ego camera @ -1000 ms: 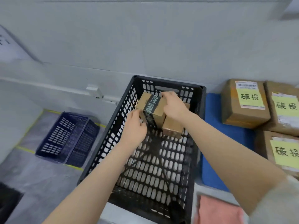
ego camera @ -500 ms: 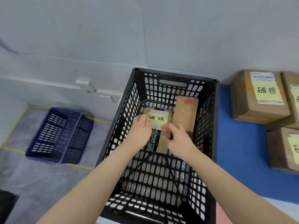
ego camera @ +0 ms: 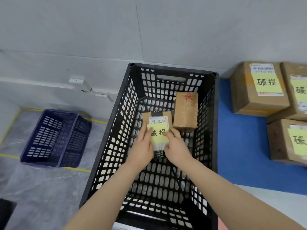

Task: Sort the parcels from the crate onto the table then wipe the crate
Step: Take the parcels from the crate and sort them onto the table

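A black slatted crate stands in front of me on the table's edge. Inside it, both my hands hold a small brown parcel with a white label and a yellow note. My left hand grips its left side, thumb on the note. My right hand grips its right side, fingers on the note's edge. A second brown taped parcel with a red mark lies in the crate's far right corner, apart from my hands.
Three brown parcels with yellow notes sit on a blue mat to the crate's right. A dark blue crate lies on the plastic-covered floor at the left. A pink cloth corner shows at the bottom right. A wall is close behind.
The parcel in my hands has been turned label side up, and it now sits lower in the crate. My view has shifted down and closer.
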`<action>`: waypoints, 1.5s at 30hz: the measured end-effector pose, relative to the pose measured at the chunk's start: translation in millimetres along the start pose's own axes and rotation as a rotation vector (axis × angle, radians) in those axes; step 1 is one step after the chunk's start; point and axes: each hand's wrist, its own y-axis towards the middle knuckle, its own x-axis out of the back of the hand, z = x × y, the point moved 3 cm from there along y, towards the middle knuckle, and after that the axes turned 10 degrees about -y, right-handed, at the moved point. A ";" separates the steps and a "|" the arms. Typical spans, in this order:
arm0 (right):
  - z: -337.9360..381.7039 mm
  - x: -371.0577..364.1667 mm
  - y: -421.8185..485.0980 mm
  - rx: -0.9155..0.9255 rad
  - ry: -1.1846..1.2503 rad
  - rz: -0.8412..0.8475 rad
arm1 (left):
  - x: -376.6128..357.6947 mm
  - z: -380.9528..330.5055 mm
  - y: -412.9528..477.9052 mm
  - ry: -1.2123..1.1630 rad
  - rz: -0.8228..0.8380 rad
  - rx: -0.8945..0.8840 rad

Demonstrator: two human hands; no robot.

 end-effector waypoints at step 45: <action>-175.4 153.1 -199.3 -0.010 0.094 -0.561 | -153.5 -241.2 -77.8 0.023 0.044 -0.416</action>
